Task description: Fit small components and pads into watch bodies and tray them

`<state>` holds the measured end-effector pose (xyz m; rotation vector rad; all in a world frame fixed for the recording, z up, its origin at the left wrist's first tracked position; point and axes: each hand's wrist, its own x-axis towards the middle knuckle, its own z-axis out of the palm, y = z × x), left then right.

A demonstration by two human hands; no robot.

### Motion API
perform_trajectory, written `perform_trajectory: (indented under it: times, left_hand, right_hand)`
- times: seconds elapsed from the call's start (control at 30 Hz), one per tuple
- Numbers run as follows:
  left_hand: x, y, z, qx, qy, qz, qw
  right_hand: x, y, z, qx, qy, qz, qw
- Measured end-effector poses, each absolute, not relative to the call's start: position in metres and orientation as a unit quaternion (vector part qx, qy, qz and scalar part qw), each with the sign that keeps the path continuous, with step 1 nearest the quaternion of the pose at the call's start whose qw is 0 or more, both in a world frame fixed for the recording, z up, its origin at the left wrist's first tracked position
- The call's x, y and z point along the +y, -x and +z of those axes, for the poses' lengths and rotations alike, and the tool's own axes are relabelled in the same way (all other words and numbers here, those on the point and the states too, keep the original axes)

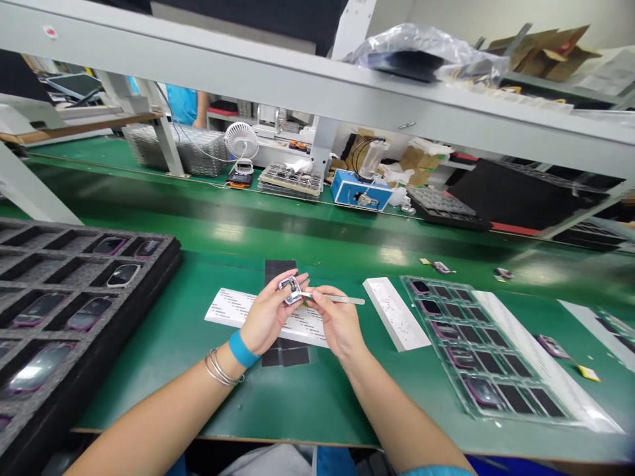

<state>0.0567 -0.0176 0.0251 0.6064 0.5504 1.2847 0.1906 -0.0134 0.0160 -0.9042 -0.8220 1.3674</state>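
Note:
My left hand [266, 312] holds a small smartwatch case [290, 289] with a purple edge, its circuitry facing up. Between the thumb and fingers of my right hand [340, 317] is a pair of metal tweezers [347, 300], with the tips at the case's right side. Whether the tips grip anything is too small to tell. Beneath both hands lies a white sheet of printed labels [225, 309], across a dark strip [279, 270] on the green bench.
On the left stands a black foam tray [163, 254] with several watch parts. To the right are a white block [394, 311] and a clear plastic tray [476, 413] of watch parts and dark pads. Behind, a blue box [361, 192] and a fan [241, 140] stand under a grey shelf beam [297, 73].

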Motion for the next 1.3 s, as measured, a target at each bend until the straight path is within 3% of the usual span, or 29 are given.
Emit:
perform_trajectory:
  times: [1.3]
  left_hand:
    - [-0.0188, -0.0585, 0.0234, 0.251, -0.284, 0.596, 0.708]
  right_hand:
    - [-0.0140, -0.1871, 0.0072, -0.422, 0.381, 0.535, 0.625]
